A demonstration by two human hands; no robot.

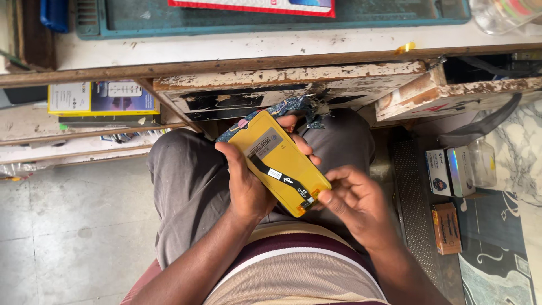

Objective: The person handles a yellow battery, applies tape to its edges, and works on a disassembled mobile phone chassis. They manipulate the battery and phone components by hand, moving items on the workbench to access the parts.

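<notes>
Yellow phone panel (280, 164) – flat, rounded rectangle, glossy, black ribbon strip (279, 176) running along its face; held tilted above lap. Left hand (248, 181) – fingers wrapped round panel's long edges. Right hand (355, 200) – fingers pressed together, pinching panel's lower corner. Worn wooden tabletop (237, 48) above, paint flaking; small cardboard boxes (446, 192) on floor at right.

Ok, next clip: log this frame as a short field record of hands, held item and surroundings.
view: head camera, looking down at a seated person's lap
left hand: grips the yellow phone panel from its left side
right hand: fingertips at the panel's lower corner, by the end of the black flex cable
panel: tilted, back side up, held above the lap
above: worn wooden bench edge with a teal mat
left: yellow and blue box on a shelf
right: small boxes on the floor
</notes>
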